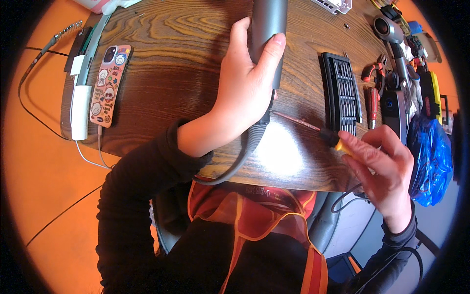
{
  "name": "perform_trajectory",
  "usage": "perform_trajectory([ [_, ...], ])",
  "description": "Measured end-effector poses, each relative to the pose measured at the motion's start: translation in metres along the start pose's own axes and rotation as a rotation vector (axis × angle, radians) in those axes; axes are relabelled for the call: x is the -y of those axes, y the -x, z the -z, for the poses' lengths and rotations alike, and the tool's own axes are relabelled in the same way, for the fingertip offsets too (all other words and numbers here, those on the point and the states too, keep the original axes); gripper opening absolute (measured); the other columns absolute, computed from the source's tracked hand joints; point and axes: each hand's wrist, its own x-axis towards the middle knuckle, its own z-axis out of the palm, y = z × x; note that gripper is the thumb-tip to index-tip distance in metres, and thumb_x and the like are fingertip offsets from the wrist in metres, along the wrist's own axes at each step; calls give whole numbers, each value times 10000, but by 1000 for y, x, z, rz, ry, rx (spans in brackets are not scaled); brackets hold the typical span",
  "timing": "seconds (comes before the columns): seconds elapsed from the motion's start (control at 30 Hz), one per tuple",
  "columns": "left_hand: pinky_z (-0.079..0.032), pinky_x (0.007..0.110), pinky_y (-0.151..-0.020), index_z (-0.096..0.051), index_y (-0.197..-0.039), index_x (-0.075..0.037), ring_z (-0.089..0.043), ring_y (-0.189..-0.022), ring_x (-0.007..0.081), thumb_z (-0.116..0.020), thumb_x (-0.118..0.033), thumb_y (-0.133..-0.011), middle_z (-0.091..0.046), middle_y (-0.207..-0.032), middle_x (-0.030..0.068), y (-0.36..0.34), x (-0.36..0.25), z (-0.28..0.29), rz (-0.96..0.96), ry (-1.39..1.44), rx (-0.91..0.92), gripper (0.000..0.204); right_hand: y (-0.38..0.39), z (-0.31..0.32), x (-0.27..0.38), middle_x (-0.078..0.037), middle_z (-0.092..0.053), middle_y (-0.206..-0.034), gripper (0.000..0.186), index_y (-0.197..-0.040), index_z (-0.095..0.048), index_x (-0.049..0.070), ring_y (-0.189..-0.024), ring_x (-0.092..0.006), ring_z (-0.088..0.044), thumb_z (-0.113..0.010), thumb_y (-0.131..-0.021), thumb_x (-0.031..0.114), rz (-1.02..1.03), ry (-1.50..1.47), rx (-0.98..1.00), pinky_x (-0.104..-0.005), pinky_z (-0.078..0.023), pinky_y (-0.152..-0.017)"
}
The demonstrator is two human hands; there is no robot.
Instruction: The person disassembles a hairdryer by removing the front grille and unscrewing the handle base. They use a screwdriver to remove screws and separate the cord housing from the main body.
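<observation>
My left hand (pixel 235 90) is wrapped round a grey cylindrical appliance handle (pixel 269 24), whose upper end runs out of view. From its lower end, near my wrist, comes a thick grey cord (pixel 250 142) with a ribbed sleeve. My right hand (pixel 382 166) grips a screwdriver (pixel 299 121) by its black and yellow handle. The thin shaft points left, and its tip is at the handle's lower end, where the cord enters. Whether the tip sits in a screw is too small to tell.
A black bit case (pixel 341 90) lies right of centre. Beyond it are red-handled pliers (pixel 374 72), a red screwdriver (pixel 373 107), a grey hair dryer (pixel 390 30) and a blue plastic bag (pixel 431 164). At left lie a stickered phone (pixel 109 85) and a white cabled block (pixel 81 115).
</observation>
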Motion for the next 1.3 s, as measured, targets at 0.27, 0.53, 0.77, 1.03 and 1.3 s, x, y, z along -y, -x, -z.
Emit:
perform_trajectory([
  [0.27, -420, 232, -385, -371, -1191, -51, -503, -479, 90, -545, -323, -900, -511, -689, 39, 1, 0, -1, 9, 61, -1, 434, -7, 11, 9, -58, -604, -698, 311, -1096, -579, -50, -504, -67, -521, -446, -954, 192, -779, -874, 139, -189, -439, -479],
  [0.53, -435, 250, -391, -353, -1207, -73, -500, -466, 117, -515, -349, -914, -498, -727, 69, 1, 1, 0, 7, -4, 18, 435, -6, 1, -6, -107, -620, -768, 342, -1025, -656, 10, -675, -191, -590, -688, -689, -46, -189, -330, 82, -265, -462, -620],
  [0.77, -424, 228, -386, -355, -1204, -47, -514, -506, 94, -535, -339, -903, -514, -729, 50, 2, -1, 0, 43, 49, 28, 456, -1, 9, -2, -64, -615, -751, 215, -993, -631, -21, -681, -105, -560, -573, -857, 135, -664, -716, 143, -242, -450, -611],
  [1.03, -434, 224, -389, -353, -1199, -50, -518, -491, 98, -528, -343, -905, -509, -735, 53, 1, -4, 2, 40, 35, 36, 450, -6, 7, 1, -55, -598, -711, 189, -921, -563, -37, -658, -79, -561, -529, -909, 148, -660, -730, 366, -227, -440, -572],
  [1.3, -441, 223, -390, -361, -1192, -49, -519, -492, 96, -523, -346, -905, -503, -737, 55, 0, -3, 1, 20, 33, 21, 444, 4, -1, -1, -89, -544, -780, 251, -924, -614, 59, -644, -238, -594, -660, -684, 4, 17, 145, 45, -292, -488, -537],
])
